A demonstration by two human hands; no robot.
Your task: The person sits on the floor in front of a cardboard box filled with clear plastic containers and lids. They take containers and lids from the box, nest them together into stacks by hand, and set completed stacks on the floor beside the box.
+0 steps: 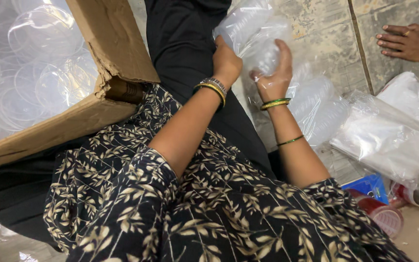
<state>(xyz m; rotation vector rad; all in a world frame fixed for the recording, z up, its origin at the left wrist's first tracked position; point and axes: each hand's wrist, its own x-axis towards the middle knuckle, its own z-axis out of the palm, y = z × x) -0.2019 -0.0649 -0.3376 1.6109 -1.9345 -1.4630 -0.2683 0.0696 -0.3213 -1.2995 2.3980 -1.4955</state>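
Cups (pixel 255 36), clear plastic and nested in a sleeve of thin film, sit at about 12 o'clock in the head view, held up over the person's lap between both hands. The left hand (pixel 226 60) wraps the near side of the sleeve with fingers closed on the film, and the right hand (pixel 273 73) clasps the stack from about 3 o'clock, fingers curled over the top and thumb underneath. I judge the bundle light but awkward: thin-walled cups flex and crack if squeezed, and the film looks slick, so the firmest hold would be around the middle of the stack, where the nested walls back each other up (not at the loose end of the sleeve, which would only stretch). More sleeved cups (pixel 316 104) lie on the floor (pixel 326 34) just past the right wrist, at 2 o'clock. Bagged stacks (pixel 389 131) rest at 3 o'clock, with a blue packet (pixel 369 187) and a red tape roll (pixel 384 216) at 4 o'clock. A cardboard box (pixel 103 63) of clear lids (pixel 30 68) leans at 10 o'clock. Another person's hand (pixel 406 41) lies flat on the floor at 2 o'clock, well apart.
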